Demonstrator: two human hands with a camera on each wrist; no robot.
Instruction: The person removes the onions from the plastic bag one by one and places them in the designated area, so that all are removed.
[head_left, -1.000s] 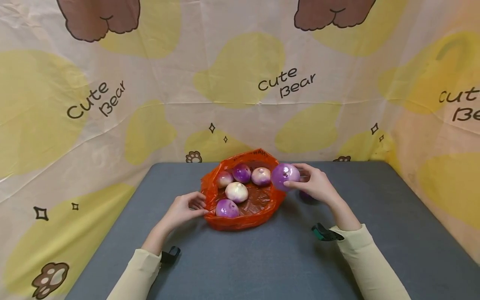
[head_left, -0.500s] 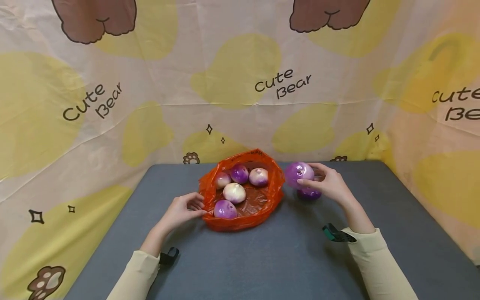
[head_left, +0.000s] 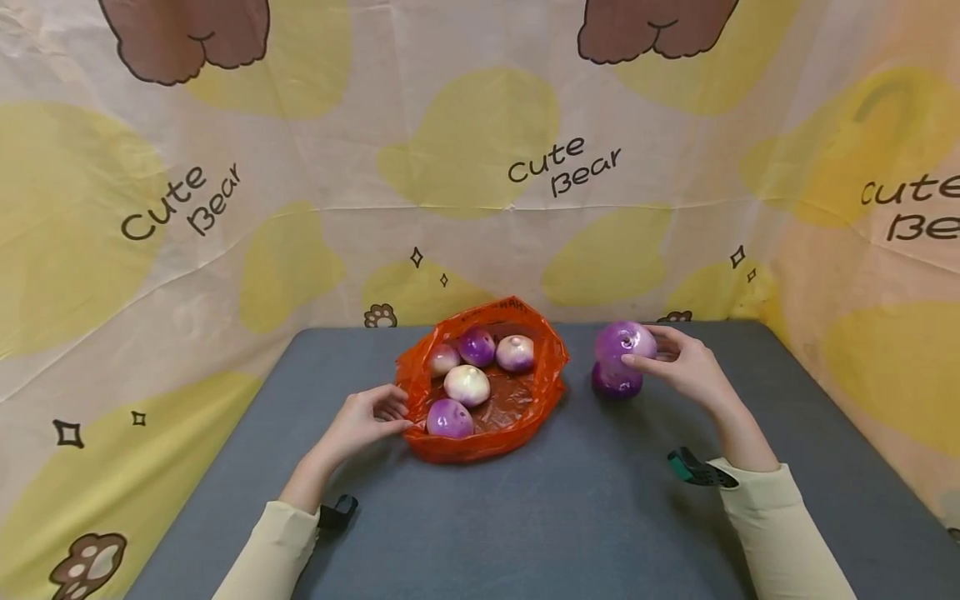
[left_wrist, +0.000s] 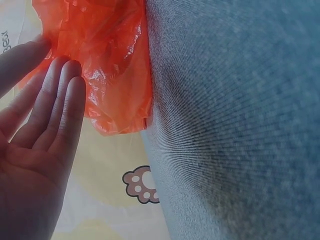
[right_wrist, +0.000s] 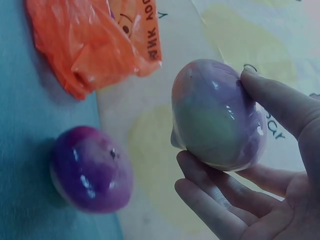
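In the head view, my right hand (head_left: 678, 367) holds a shiny purple onion (head_left: 624, 343) between thumb and fingers. The right wrist view shows this onion (right_wrist: 220, 115) with a paler side and a small pointed tip. Below it, a second purple onion (head_left: 617, 383) lies on the table. An orange-red plastic bag (head_left: 480, 448) stands with its mouth wide, and several purple and whitish onions lie inside, among them a pale onion (head_left: 467, 385). My left hand (head_left: 375, 417) rests its fingers against the bag's left rim; the left wrist view shows them fairly straight.
Everything stands on a grey-blue table (head_left: 480, 533). A patterned cloth (head_left: 465, 158) hangs behind it and along the sides. Dark bands sit at both wrists.
My right hand has carried its onion rightward from the bag's right rim to above the onion on the table. The left hand stays at the bag's left rim.
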